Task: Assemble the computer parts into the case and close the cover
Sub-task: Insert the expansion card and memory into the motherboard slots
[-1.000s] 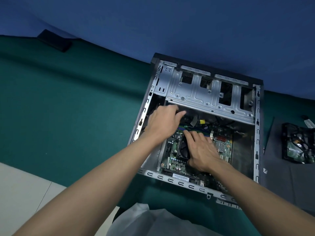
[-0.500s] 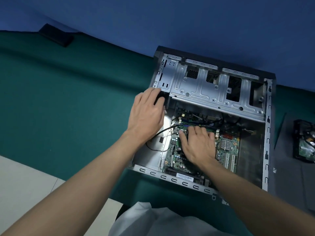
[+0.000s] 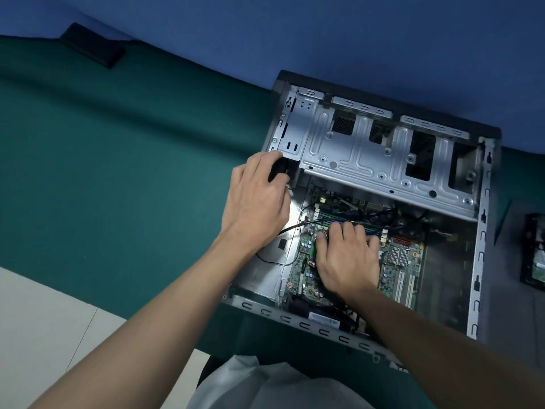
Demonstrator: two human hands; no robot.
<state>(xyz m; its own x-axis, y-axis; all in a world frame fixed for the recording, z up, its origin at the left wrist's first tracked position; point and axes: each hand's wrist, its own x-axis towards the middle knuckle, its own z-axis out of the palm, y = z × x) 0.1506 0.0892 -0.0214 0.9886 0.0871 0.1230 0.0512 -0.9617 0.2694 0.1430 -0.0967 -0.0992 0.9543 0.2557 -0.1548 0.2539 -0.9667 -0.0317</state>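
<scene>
- The small black part [image 3: 276,172] sits at the far-left corner of the case [image 3: 295,323], against the left wall and just beside the left end of the drive cage [image 3: 354,154].
- We can't tell what the part is; most of it is hidden by the fingers.
- The left hand [image 3: 256,202] has it, with thumb and fingers curled round it from the near-left side.
- A thin black cable [image 3: 292,228] comes out from under that hand. It runs right along the case floor and onto the motherboard [image 3: 386,273].
- The cable passes under the fingertips of the right hand [image 3: 348,258], and a slack loop lies on the bare case floor nearer us.
- The right hand lies flat on the board, fingers nearly straight and pointing to the far side, gripping nothing. What's under the palm is hidden.
- Key relation: the part lies up and left of the right hand, well apart from it, with only the cable linking the two. The left hand is the nearer one and is already on the part.
- Our read is that the left hand seats the part in that corner while the right pins the lead. Watch that slack loop for snagging.
- The hard drive [image 3: 535,261] lies outside the case to the right, well apart from it, beyond the green bench [image 3: 118,172] surface.
- No cover is in view, so we judge assembly is far from done.
</scene>
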